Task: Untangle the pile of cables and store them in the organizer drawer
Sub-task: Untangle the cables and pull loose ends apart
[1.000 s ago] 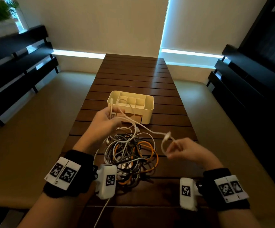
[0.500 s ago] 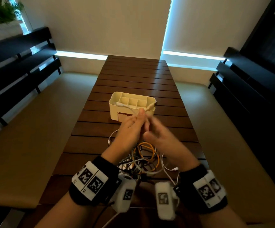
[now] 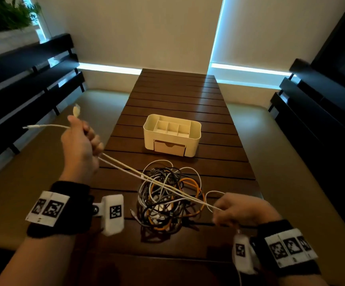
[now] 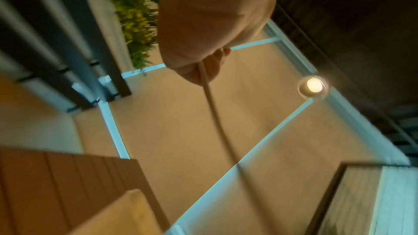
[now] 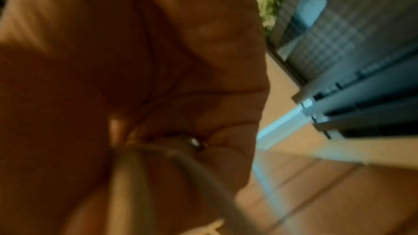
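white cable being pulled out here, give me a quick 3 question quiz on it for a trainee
1. True or false: the white cable is stretched in a doubled run between the left hand and the right hand.
2. The organizer has a small front drawer. Is it A) shut, B) pulled fully out, or C) lying on the table?
3. Fill in: the pile of cables on the table includes black, grey, white and ______ ones.

Key
1. True; both hands grip it, and its two plug ends stick out past the left hand.
2. A.
3. Orange.
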{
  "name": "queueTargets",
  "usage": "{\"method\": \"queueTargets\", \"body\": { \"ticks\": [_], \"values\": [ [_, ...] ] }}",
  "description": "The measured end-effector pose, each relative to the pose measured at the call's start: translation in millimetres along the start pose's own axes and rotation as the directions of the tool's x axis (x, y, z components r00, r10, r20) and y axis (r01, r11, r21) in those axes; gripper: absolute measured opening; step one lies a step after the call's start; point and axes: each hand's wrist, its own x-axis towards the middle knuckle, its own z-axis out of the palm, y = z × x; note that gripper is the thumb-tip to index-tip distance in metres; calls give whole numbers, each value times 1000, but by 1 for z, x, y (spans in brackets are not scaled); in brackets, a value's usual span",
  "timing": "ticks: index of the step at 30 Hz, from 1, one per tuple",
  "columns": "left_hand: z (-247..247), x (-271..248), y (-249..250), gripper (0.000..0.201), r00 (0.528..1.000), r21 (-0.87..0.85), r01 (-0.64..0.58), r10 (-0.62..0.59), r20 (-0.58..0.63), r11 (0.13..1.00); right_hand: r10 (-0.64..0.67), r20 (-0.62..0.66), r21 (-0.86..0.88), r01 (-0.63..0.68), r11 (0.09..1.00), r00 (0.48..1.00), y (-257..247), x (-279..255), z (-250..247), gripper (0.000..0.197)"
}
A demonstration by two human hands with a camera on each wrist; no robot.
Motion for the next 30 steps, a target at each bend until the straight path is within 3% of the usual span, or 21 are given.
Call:
{"method": "queueTargets", "body": {
  "ticks": [2, 5, 7, 8, 10, 12, 13, 14, 15, 17, 18, 19, 20, 22, 23, 25, 26, 28, 30],
  "values": [
    [-4, -2, -7, 44, 996, 52, -42, 46, -82, 998, 53, -74, -174, -65, 983, 996, 0, -3, -7, 8],
    [-15, 9, -4, 45, 968, -48, 4, -16, -250, 999, 201, -188, -393, -261, 882, 962, 1, 3, -3, 11],
    [-27, 19, -4, 43, 962, -11, 47, -48, -269, 999, 314, -252, -423, -396, 815, 915, 5, 10, 4, 11],
    [-32, 21, -9, 41, 969, 90, 75, -51, -244, 993, 336, -264, -421, -421, 804, 904, 6, 14, 5, 16],
    [-40, 17, -28, 34, 987, 381, 116, -65, -146, 917, 307, -178, -337, -351, 874, 935, 8, 22, 7, 41],
    [-45, 9, -53, 22, 994, 584, 109, -99, -49, 804, 142, -99, -82, -150, 985, 985, -3, 27, 5, 61],
    [-45, 4, -63, 14, 993, 623, 103, -116, -20, 775, 33, -157, 14, -31, 999, 987, -12, 29, 4, 65],
    [-44, -3, -73, 9, 992, 642, 95, -127, 3, 761, -63, -279, 49, 80, 996, 958, -22, 34, 3, 62],
    [-42, -9, -82, 13, 990, 652, 90, -139, 23, 753, -151, -434, 18, 176, 984, 888, -33, 41, 2, 51],
    [-37, -23, -99, 20, 979, 657, 98, -191, 71, 747, -299, -642, -133, 281, 950, 706, -56, 59, 3, 29],
    [-33, -31, -105, 31, 964, 646, 128, -247, 96, 752, -373, -654, -221, 306, 926, 658, -66, 68, 6, 28],
    [-30, -38, -111, 46, 944, 627, 175, -310, 111, 759, -460, -605, -347, 305, 887, 650, -72, 78, 11, 31],
    [-27, -42, -116, 61, 922, 617, 223, -368, 116, 754, -529, -512, -495, 272, 826, 677, -76, 87, 18, 34],
    [-24, -49, -124, 75, 901, 639, 266, -422, 103, 722, -556, -347, -727, 158, 668, 755, -74, 101, 29, 28],
    [-24, -52, -128, 71, 903, 650, 258, -418, 101, 715, -559, -334, -767, 126, 629, 759, -72, 104, 30, 22],
    [-26, -58, -136, 44, 919, 625, 203, -367, 145, 754, -584, -433, -693, 162, 703, 686, -66, 103, 28, 16],
    [-28, -60, -141, 27, 920, 603, 165, -342, 191, 780, -559, -530, -575, 214, 789, 638, -65, 101, 24, 13],
    [-31, -63, -148, 3, 897, 580, 133, -347, 274, 803, -431, -680, -305, 305, 902, 593, -63, 95, 12, 11],
    [-34, -63, -154, 10, 882, 619, 96, -355, 311, 780, -313, -764, -117, 356, 927, 564, -68, 87, 3, 13]
  ]
}}
